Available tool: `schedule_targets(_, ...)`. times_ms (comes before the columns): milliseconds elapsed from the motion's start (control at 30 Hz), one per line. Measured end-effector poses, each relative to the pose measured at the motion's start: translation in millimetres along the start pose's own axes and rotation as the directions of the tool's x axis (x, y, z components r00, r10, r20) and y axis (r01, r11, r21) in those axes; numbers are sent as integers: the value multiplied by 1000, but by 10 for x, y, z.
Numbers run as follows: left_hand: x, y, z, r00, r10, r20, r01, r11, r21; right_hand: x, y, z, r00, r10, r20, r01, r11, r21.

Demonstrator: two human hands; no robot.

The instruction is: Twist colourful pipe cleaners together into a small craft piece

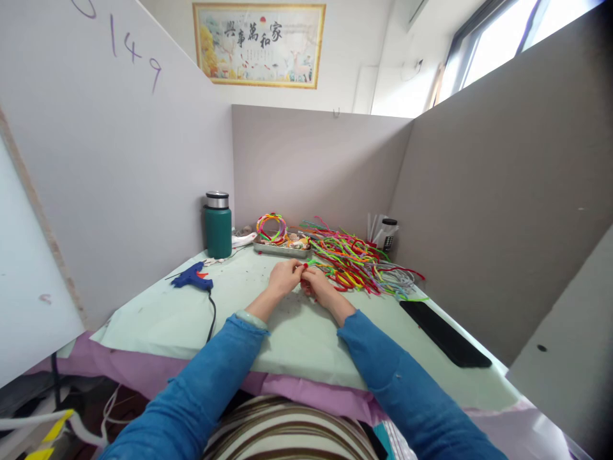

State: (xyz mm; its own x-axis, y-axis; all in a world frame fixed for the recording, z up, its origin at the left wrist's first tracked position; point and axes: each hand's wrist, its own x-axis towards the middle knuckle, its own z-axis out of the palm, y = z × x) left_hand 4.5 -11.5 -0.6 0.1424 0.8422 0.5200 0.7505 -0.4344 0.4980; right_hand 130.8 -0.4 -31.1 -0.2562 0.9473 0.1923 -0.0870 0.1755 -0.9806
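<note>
My left hand (284,277) and my right hand (320,286) meet over the middle of the table, fingertips pinched together. Between them shows a small bit of red pipe cleaner (305,266); most of it is hidden by my fingers, so its shape cannot be made out. Just beyond my right hand lies a large tangled pile of coloured pipe cleaners (357,255) in red, green, yellow, orange and grey. Behind my left hand stands a shallow metal tray (282,250) with small pieces in it and a ring of twisted pipe cleaners (271,228) resting on it.
A blue glue gun (192,276) with a black cord lies at the left, near a green bottle (218,230). At the right is a flat black object (445,333). A clear container with a black lid (387,233) stands at the back. Grey partitions (316,160) enclose the table.
</note>
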Motion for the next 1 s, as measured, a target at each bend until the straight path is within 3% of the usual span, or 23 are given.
schedule_targets(1000, 2, -11, 0, 1000, 27, 9, -27, 1000, -7, -14, -10, 20, 1000, 8, 12, -8, 1000, 6)
